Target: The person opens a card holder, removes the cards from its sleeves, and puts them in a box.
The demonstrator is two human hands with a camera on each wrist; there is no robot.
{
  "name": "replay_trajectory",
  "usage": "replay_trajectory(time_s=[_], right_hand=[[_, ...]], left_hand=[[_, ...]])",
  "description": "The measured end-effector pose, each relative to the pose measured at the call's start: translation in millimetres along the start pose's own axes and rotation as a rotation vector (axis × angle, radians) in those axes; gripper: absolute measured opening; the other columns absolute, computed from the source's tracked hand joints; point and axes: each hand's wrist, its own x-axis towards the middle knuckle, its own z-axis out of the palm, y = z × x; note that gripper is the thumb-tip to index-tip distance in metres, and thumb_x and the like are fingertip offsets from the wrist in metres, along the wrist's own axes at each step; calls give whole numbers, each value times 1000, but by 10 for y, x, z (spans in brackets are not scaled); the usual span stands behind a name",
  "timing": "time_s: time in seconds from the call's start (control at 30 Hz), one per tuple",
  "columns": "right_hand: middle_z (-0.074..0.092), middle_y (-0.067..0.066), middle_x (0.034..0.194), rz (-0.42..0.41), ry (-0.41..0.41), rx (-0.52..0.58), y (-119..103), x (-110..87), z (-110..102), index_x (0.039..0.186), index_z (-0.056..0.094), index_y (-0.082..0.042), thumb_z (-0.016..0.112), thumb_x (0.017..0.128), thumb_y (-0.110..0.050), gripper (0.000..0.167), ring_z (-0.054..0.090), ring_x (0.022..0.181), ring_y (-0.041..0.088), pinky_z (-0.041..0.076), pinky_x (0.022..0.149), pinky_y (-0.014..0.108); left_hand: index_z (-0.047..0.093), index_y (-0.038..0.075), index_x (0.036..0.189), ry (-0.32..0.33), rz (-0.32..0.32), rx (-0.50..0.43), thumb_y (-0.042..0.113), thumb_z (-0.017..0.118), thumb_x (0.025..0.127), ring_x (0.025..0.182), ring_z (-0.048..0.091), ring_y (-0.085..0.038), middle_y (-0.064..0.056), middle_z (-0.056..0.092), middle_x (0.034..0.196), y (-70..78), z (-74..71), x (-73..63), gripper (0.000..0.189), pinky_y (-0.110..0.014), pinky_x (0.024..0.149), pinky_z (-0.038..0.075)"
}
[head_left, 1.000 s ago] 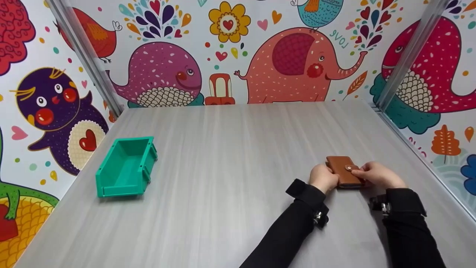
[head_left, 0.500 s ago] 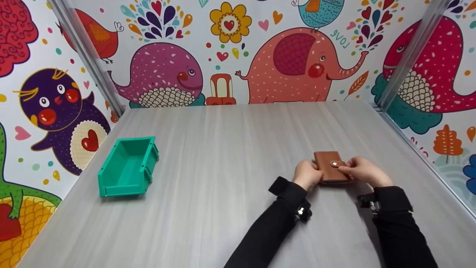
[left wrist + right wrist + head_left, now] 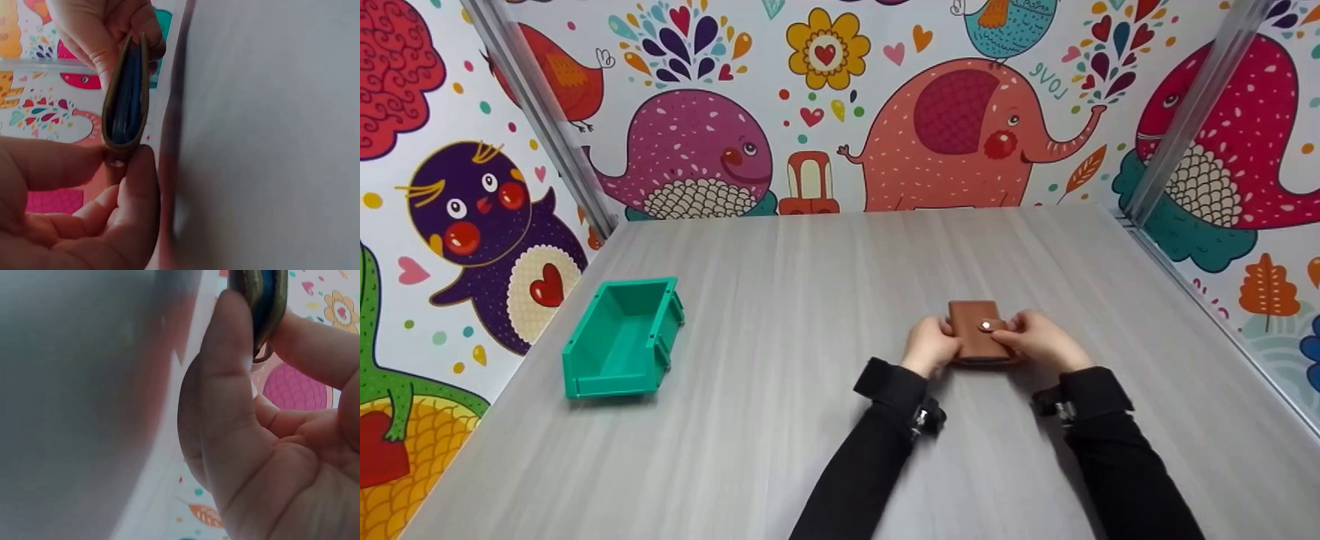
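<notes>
A brown card wallet (image 3: 971,334) with a snap strap is held by both hands just above the table, its snap facing up in the head view. My left hand (image 3: 932,346) pinches its left edge between thumb and fingers. At the opposite edge, by the strap, my right hand (image 3: 1041,339) pinches it the same way. The left wrist view shows the wallet (image 3: 107,121) end-on, folded, with dark blue inner sleeves between its covers. Only one end of the wallet (image 3: 275,298) appears at the top of the right wrist view, between thumb and fingers.
A green open-front plastic bin (image 3: 622,341) stands on the left side of the light wood-grain table (image 3: 780,435). Printed cartoon panels (image 3: 825,112) enclose the table at the back and sides, with metal posts (image 3: 1192,112) at the back corners.
Both hands have moved left across the table, carrying the wallet from the right side toward the middle. Their hold on it looks the same. The bin has stayed on the table.
</notes>
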Motion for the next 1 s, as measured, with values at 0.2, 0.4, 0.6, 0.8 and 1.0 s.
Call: replay_trajectory(time_s=[0.2, 0.4, 0.6, 0.8, 1.0], right_hand=[[50, 2, 75, -12, 25, -3, -138, 116, 182, 86, 50, -1, 66, 94, -18, 25, 47, 64, 14, 39, 59, 28], [50, 2, 73, -26, 46, 30, -278, 234, 358, 82, 50, -2, 67, 91, -14, 24, 46, 63, 13, 39, 58, 25], [50, 3, 75, -38, 53, 26, -420, 320, 503, 83, 50, -2, 68, 91, -13, 23, 47, 65, 14, 39, 59, 25], [48, 4, 77, -15, 18, 4, -547, 399, 610, 84, 48, -2, 67, 92, -15, 24, 46, 67, 16, 38, 60, 26], [43, 0, 70, -23, -6, -33, -657, 474, 720, 77, 46, -6, 67, 91, -15, 27, 40, 61, 14, 33, 57, 26]], left_hand=[[63, 2, 83, 12, 2, -3, 4, 72, 80, 70, 56, -16, -2, 58, 76, -137, -203, 14, 10, -22, 63, 46], [65, 1, 85, 24, 3, 43, 5, 71, 80, 74, 56, -17, -3, 60, 79, -246, -395, 52, 9, -25, 69, 48], [64, 0, 83, 35, 0, 77, 2, 69, 77, 74, 56, -19, -4, 59, 77, -330, -570, 93, 8, -26, 70, 48], [51, 9, 64, 30, -15, 94, 0, 67, 76, 61, 45, -16, 2, 46, 64, -402, -724, 118, 21, -23, 56, 37], [34, 15, 53, 6, -48, 105, -4, 63, 77, 50, 30, -13, 5, 31, 52, -468, -852, 139, 42, -24, 47, 23]])
